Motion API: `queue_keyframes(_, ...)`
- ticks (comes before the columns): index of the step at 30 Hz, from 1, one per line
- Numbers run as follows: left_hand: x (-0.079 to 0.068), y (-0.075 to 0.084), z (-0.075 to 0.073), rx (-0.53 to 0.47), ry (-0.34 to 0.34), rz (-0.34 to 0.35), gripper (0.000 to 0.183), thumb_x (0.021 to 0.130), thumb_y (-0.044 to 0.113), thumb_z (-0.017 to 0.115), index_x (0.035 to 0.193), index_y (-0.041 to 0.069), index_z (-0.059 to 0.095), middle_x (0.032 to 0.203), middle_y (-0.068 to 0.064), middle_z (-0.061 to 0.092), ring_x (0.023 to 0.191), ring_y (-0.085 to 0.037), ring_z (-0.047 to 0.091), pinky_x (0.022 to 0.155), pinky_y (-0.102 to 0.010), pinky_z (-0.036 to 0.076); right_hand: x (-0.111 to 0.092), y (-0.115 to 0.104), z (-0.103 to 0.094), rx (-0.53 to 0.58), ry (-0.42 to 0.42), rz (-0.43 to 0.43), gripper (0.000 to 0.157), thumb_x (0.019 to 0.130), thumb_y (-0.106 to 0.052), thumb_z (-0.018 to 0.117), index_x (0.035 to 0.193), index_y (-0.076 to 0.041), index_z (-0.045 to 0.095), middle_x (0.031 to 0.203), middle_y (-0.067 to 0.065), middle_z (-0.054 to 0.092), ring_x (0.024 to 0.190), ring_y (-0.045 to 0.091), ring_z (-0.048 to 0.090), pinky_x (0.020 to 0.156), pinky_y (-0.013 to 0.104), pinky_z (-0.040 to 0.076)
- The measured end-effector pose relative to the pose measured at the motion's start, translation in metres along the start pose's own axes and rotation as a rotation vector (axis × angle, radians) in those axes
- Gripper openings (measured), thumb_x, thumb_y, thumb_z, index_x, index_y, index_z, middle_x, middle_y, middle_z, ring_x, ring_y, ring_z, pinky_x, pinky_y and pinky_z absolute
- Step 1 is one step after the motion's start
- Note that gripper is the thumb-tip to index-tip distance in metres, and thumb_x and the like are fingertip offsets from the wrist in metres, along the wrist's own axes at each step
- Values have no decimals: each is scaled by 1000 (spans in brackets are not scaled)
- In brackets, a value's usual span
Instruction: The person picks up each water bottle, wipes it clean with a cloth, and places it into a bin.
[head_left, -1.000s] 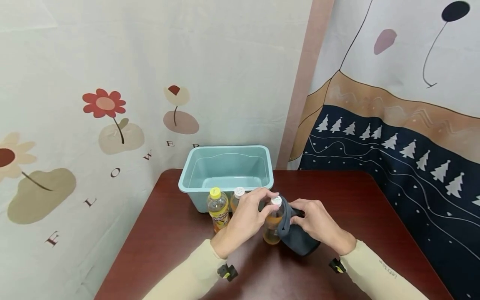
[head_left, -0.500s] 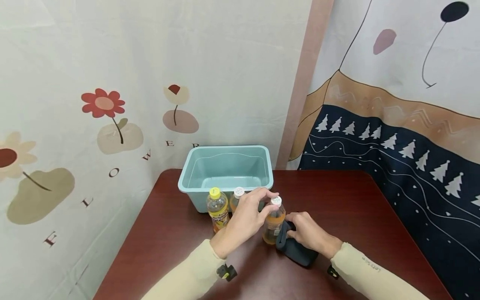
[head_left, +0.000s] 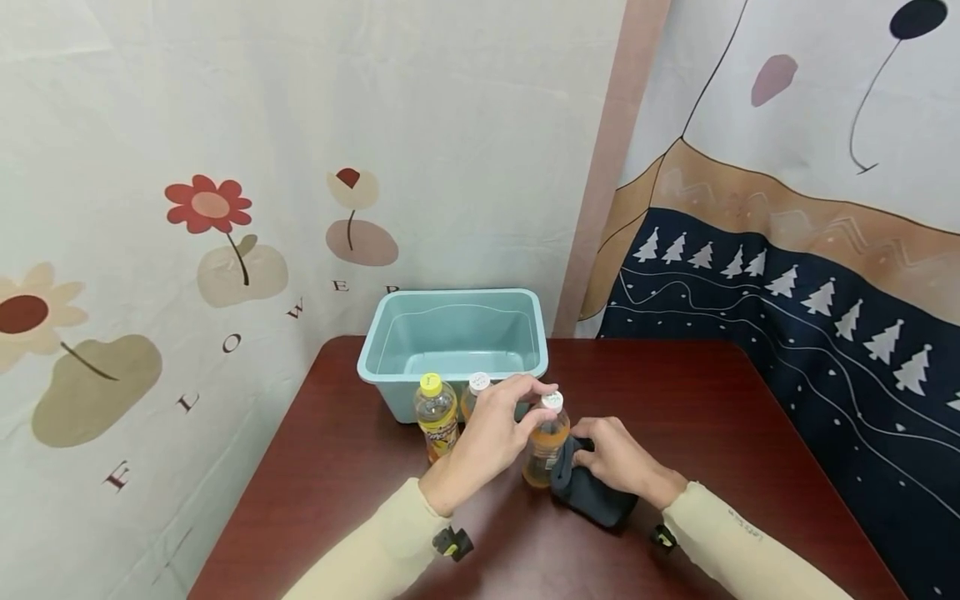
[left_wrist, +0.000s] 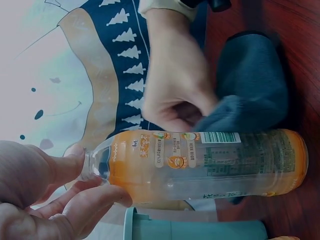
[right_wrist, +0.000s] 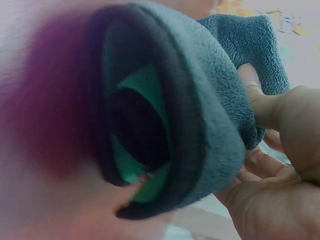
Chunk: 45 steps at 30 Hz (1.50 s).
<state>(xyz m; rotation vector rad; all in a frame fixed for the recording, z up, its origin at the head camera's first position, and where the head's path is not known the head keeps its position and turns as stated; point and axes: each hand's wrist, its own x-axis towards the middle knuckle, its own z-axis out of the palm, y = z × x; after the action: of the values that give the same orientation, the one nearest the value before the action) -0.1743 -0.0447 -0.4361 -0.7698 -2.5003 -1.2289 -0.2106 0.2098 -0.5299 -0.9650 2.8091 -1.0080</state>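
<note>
A clear plastic bottle (head_left: 542,457) with a white cap and an orange-toned label stands upright on the table. My left hand (head_left: 491,437) holds it by the cap and neck; the left wrist view shows thumb and fingers round the neck (left_wrist: 102,160). In my right hand (head_left: 618,457) is a dark blue-grey cloth (head_left: 596,500), pinched between thumb and fingers, its folded edge against the bottle's lower right side. The cloth (right_wrist: 215,85) looks fuzzy and looped over in the right wrist view. My left hand partly covers a second white-capped bottle (head_left: 478,385).
A bottle with a yellow cap (head_left: 435,417) stands left of my left hand. Behind the bottles sits a light blue plastic bin (head_left: 366,367). The dark red table (head_left: 675,392) backs onto printed wall hangings (head_left: 465,150).
My right hand and the cloth have moved down and left from the bottle's upper part to its lower side, uncovering more of the label. The left hand keeps its place on the bottle.
</note>
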Motion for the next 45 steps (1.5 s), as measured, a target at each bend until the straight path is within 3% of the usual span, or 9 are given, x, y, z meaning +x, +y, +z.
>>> queue_keyframes(9,-3,0,-3,-11,30,-4,31,103,13,89,133,10,82,140,-7,84,128,-25,81,110,-47,69,3,-34,-37,5,122,-23,24,98,-7,95,119,-18,92,108,-8,83,94,3,74,83,25,66)
queue_keyframes(17,-4,0,-3,0,24,2,30,105,14,87,134,9,82,138,-9,84,135,-28,79,114,-48,68,9,-56,-57,42,195,-84,26,94,-4,97,119,-11,92,111,-3,80,94,6,76,83,25,70)
queue_keyframes(24,-3,0,-3,-5,13,-24,28,105,12,87,133,10,82,136,-10,84,132,-28,80,112,-47,69,12,-63,-56,27,205,-99,28,95,-3,96,121,-8,91,117,0,78,97,10,76,84,27,71)
queue_keyframes(29,-3,1,-1,-5,10,-19,26,106,11,85,132,8,80,134,-11,82,128,-28,80,109,-45,70,6,-61,-49,51,149,-79,44,97,-11,96,139,-9,86,140,6,76,116,21,79,97,33,73)
queue_keyframes(32,-4,2,2,-3,12,-16,24,107,10,84,130,8,78,132,-11,81,126,-27,80,106,-44,70,4,-58,-45,82,130,-81,54,97,-14,96,148,-10,81,147,7,75,118,20,80,100,32,72)
queue_keyframes(37,-3,3,7,-6,34,-1,24,107,9,84,130,6,77,132,-12,79,126,-28,80,106,-44,70,3,-53,-43,94,163,-111,53,94,-10,97,145,-10,82,139,5,78,109,13,79,98,31,73)
queue_keyframes(45,2,3,13,0,45,15,24,109,11,82,132,5,76,131,-14,78,124,-28,79,102,-45,71,5,-46,-51,18,222,-145,43,88,-6,100,129,-9,90,118,0,81,98,8,78,91,29,73)
